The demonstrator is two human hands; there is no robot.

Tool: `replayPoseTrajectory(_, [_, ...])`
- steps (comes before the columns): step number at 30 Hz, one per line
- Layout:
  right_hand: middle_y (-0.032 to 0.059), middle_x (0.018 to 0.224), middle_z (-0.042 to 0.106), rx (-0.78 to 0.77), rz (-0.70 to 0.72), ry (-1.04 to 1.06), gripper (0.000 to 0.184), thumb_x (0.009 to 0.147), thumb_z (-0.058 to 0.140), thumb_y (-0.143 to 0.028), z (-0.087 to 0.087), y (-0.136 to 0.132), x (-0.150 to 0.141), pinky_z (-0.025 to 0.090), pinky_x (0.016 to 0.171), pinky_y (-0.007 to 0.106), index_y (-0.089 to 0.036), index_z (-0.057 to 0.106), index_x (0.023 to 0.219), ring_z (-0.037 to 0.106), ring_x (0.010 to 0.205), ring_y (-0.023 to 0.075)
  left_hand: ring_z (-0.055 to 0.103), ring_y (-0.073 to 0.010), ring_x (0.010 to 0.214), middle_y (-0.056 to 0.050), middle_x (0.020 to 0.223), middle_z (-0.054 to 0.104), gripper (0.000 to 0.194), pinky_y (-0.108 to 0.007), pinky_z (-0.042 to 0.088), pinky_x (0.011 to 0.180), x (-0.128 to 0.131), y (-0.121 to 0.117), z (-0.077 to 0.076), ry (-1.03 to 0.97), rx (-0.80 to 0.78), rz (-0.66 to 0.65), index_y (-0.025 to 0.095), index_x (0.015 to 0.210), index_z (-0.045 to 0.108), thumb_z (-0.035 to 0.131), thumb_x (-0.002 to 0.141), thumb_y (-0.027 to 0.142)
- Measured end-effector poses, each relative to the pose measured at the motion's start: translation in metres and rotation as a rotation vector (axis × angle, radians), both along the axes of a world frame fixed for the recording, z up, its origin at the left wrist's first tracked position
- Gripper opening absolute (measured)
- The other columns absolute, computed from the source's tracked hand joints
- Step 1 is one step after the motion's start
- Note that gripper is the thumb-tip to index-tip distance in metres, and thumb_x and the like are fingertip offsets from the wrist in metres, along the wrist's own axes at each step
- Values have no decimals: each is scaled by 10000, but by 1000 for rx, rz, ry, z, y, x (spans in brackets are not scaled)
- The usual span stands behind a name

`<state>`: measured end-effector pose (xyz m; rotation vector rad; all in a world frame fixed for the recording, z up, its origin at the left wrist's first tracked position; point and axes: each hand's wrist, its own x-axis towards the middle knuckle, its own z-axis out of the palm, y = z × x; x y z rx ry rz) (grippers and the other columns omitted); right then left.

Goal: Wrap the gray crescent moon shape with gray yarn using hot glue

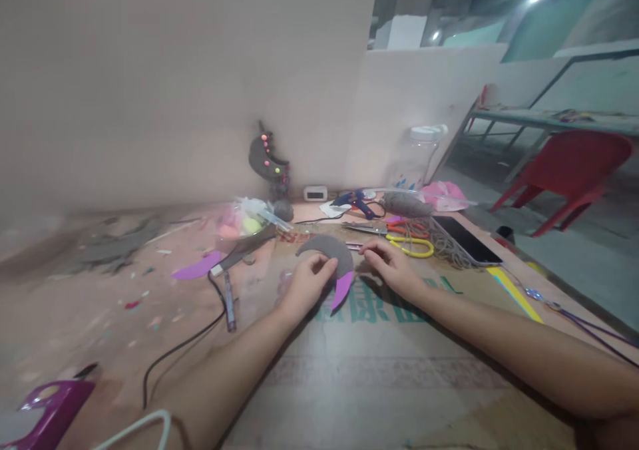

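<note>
Pinching one purple-tipped grey crescent [343, 257] in the left hand [312, 275], right hand [392, 268] released just beside it.

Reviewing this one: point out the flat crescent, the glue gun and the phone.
Flat crescent [341, 254]: head view, on its grey part.
Glue gun [351, 198]: head view, dark blue body.
Phone [465, 240]: head view, dark screen.

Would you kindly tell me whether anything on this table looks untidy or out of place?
Yes: small scraps litter the table left of the left hand, scattered rather than gathered. Grey yarn beside the phone also lies in a loose tangle.
</note>
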<state>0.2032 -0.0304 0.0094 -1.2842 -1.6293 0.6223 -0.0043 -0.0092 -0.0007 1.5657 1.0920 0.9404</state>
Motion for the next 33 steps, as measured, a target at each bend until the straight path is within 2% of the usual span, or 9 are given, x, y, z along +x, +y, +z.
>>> replayPoseTrajectory(3, [54, 828, 652, 75, -8, -101, 234, 880, 550, -405, 0, -1, 1, 452, 723, 332, -195, 651, 867, 592, 787, 207, 468, -111, 554, 41, 576, 506, 344, -240, 354, 550, -2, 0, 2, -12, 7, 2, 185, 664, 522, 567, 853, 469])
replayPoseTrajectory(6, [61, 854, 659, 79, 0, -116, 221, 874, 554, -394, 0, -1, 2, 453, 739, 337, -198, 655, 885, 590, 817, 215, 474, -105, 556, 40, 581, 515, 351, -236, 355, 553, -3, 2, 2, -27, 5, 13, 182, 655, 517, 577, 849, 470])
replayPoseTrajectory(12, [25, 803, 604, -30, 117, -56, 212, 903, 525, -380, -4, -5, 4, 445, 671, 302, -194, 619, 937, 566, 706, 172, 431, -88, 462, 59, 510, 476, 372, -226, 323, 490, -1, 9, -8, -58, -7, 46, 192, 664, 482, 574, 847, 502])
replayPoseTrajectory(17, [15, 825, 599, -139, 261, 50, 207, 928, 503, -397, -11, -4, 9, 457, 655, 286, -207, 578, 962, 602, 722, 166, 402, -74, 424, 69, 515, 473, 385, -213, 289, 444, 2, 11, -11, -46, -1, 94, 187, 677, 484, 592, 828, 524])
replayPoseTrajectory(22, [8, 755, 586, -44, 190, -41, 141, 916, 459, -263, -15, 3, 13, 437, 641, 281, -202, 582, 887, 560, 686, 158, 406, -75, 420, 68, 496, 468, 390, -209, 287, 434, 2, 13, -11, -111, -27, 91, 189, 673, 482, 613, 806, 531])
replayPoseTrajectory(25, [35, 804, 640, 104, 154, -142, 166, 901, 448, -210, -16, 3, 14, 450, 678, 292, -193, 614, 899, 589, 736, 172, 386, -74, 411, 69, 482, 464, 410, -209, 283, 429, 1, 14, -9, -136, -39, 70, 199, 673, 459, 599, 798, 564])
replayPoseTrajectory(28, [63, 849, 676, 250, 171, -248, 172, 916, 479, -233, -14, 1, 16, 457, 689, 299, -189, 645, 925, 602, 754, 178, 388, -73, 418, 62, 481, 470, 421, -211, 274, 437, 0, 14, -7, -149, -43, 34, 196, 660, 463, 613, 779, 571])
replayPoseTrajectory(31, [53, 751, 645, 265, 170, -303, 181, 917, 516, -266, -8, -2, 16, 449, 661, 298, -188, 645, 815, 572, 689, 171, 402, -72, 446, 63, 501, 473, 405, -208, 287, 463, -1, 14, -8, -164, -41, 9, 193, 665, 470, 611, 789, 552])
replayPoseTrajectory(33, [44, 729, 625, 208, 123, -253, 181, 903, 542, -290, -1, -3, 12, 451, 649, 295, -190, 631, 781, 567, 687, 171, 402, -74, 451, 64, 508, 476, 393, -210, 284, 464, -1, 14, -8, -175, -44, -1, 192, 677, 485, 615, 793, 544])
